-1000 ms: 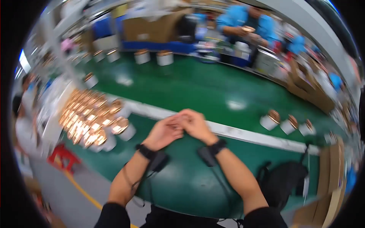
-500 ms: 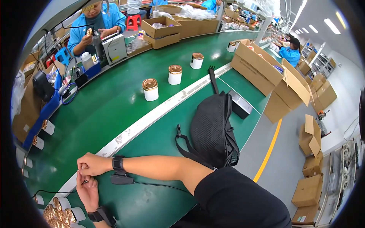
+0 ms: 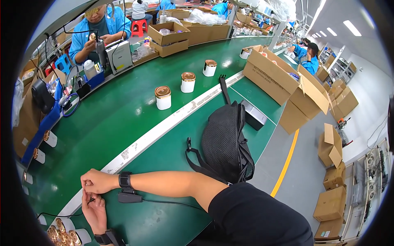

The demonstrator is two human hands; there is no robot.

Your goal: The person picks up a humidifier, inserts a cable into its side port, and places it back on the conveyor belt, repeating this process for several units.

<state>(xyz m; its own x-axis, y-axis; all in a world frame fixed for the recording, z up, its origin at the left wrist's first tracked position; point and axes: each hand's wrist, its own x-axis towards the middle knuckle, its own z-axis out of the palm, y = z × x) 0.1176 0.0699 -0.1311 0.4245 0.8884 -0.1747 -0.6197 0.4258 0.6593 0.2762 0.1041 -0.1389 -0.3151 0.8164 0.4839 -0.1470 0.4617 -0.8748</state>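
At the lower left my two hands meet over the pale rail at the belt's edge. My right hand (image 3: 99, 181), reaching in from the right, is closed in a pinch at the left hand's fingertips; whatever it grips is hidden. Below it, my left hand (image 3: 95, 214) is turned palm up, its fingers curled round a thin black cable (image 3: 61, 215). Both wrists wear black straps with small dark modules. Close by the left hand stands a cluster of white canisters (image 3: 82, 236) with shiny copper-coloured lids.
Several lidded white canisters (image 3: 163, 98) stand along the green belt (image 3: 123, 110). A black mesh bag (image 3: 223, 141) and a grey box (image 3: 253, 115) lie right of the rail. Open cartons (image 3: 273, 76) stand far right. Across the belt, a person in blue (image 3: 100, 30) handles a small part.
The view has shifted slightly, so the bag and cartons sit a little further left. My hands stay together in nearly the same pose. The far-right co-worker has brought a hand to their head.
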